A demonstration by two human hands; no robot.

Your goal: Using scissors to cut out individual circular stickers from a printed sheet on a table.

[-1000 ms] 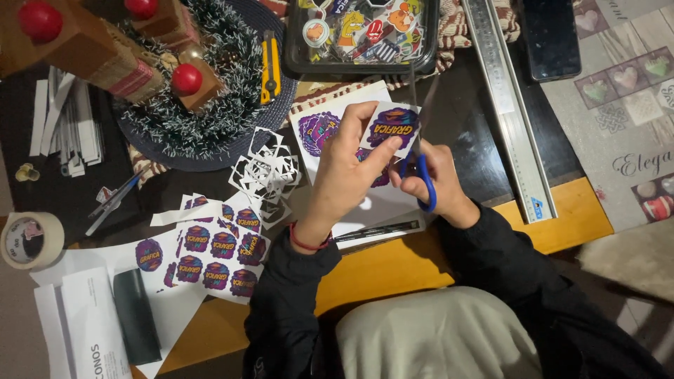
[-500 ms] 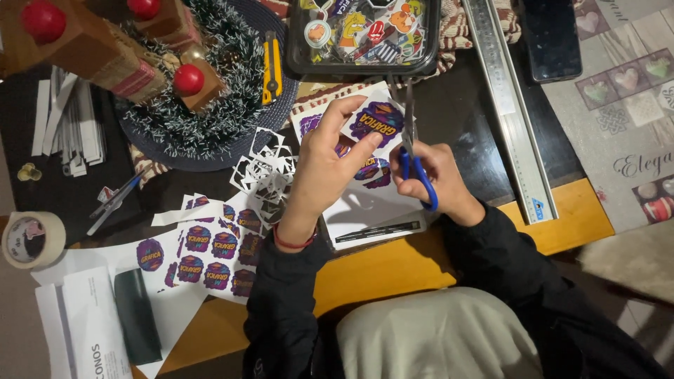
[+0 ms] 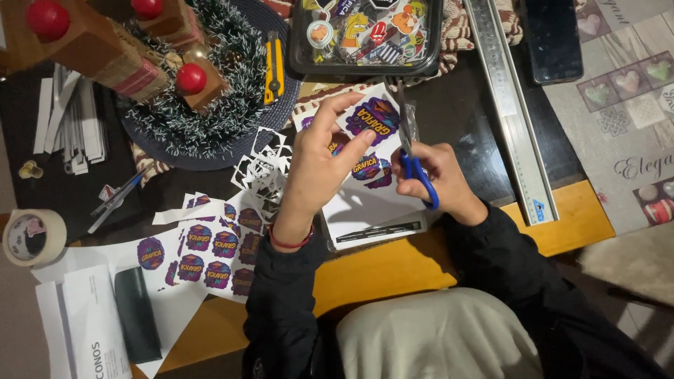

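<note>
Left hand pinching a purple-and-orange sticker sheet between thumb and fingertips, lifted off the table and tilted toward the blades so the printed edge meets them squarely. Right hand closed through the blue handles of a pair of scissors, blades pointing away from the body and slightly parted at the sheet's right edge, apparently mid-cut along a sticker outline. Directly below the held sheet, a white backing sheet with a dark strip near its lower edge, lying flat on the dark table top.

To the left of the left wrist, more printed sticker sheets spread flat, several round purple designs uncut. Just above them, a heap of white paper offcuts, pushed aside near the left hand, probably to keep the cutting spot free. Further up, a black tray of finished stickers, placed within reach beyond the hands. Yellow utility knife resting on the tinsel wreath with red baubles. Long metal ruler lying diagonally to the right of the scissors, well apart from them; dark phone beside it. Roll of masking tape at the far left edge, white envelope-like papers and a black case near the bottom left
</note>
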